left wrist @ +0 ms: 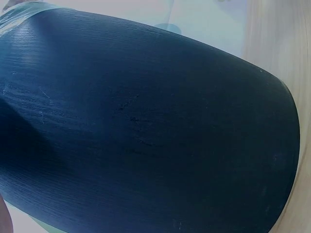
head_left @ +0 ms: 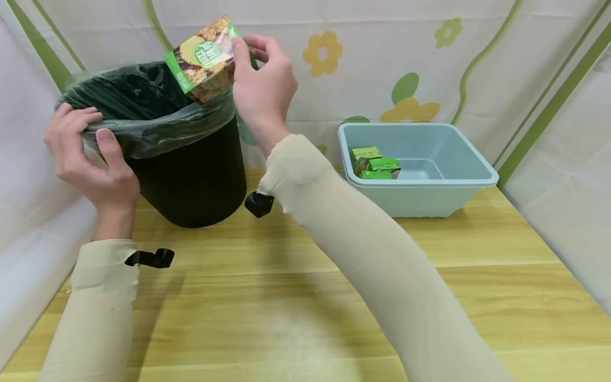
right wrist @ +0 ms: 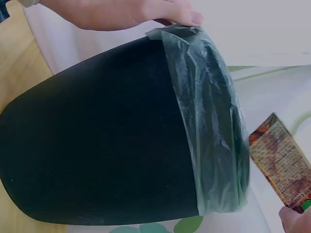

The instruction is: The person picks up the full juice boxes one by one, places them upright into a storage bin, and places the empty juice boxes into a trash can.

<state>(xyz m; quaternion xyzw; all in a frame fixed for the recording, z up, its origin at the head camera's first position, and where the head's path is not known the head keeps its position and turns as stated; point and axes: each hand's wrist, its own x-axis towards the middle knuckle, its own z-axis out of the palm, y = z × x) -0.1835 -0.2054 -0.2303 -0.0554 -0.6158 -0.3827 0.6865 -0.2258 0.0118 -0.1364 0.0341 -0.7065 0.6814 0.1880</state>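
Note:
A black trash can (head_left: pixel 191 178) lined with a dark green plastic bag (head_left: pixel 167 130) stands at the back left. My left hand (head_left: pixel 93 159) grips its left rim over the folded bag edge, with the thumb on the near side. Above the can's right rim, my right hand (head_left: pixel 267 79) holds a small food carton (head_left: pixel 205 58), tilted, by its right end. The carton is brown and yellow with green ends; its printed side (right wrist: pixel 284 158) shows in the right wrist view. The can's dark wall (left wrist: pixel 150 121) fills most of the left wrist view.
To the right, a light blue plastic bin (head_left: pixel 420 199) holds several small green boxes (head_left: pixel 382 163) in its left part. Both stand on a wooden tabletop (head_left: pixel 267 297), before a white curtain (head_left: pixel 286 21) with a flower print.

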